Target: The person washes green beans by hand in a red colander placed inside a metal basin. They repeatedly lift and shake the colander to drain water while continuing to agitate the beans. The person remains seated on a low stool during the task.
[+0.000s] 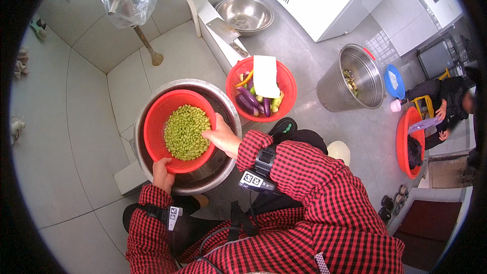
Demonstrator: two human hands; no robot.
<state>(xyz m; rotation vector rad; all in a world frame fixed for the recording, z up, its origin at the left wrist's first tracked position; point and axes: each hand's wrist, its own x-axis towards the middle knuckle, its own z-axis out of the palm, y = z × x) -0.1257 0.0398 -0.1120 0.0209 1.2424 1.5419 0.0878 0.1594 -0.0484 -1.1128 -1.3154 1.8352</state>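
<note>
Both left hand point(162, 175) and right hand point(222, 134) clasped a round red plastic bowl point(153, 127) at its edge. Level handling seemed best to keep the small green beans point(186, 132) aboard.

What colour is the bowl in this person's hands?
The bowl is bright red, shown best in the head view, the only one here.
</note>
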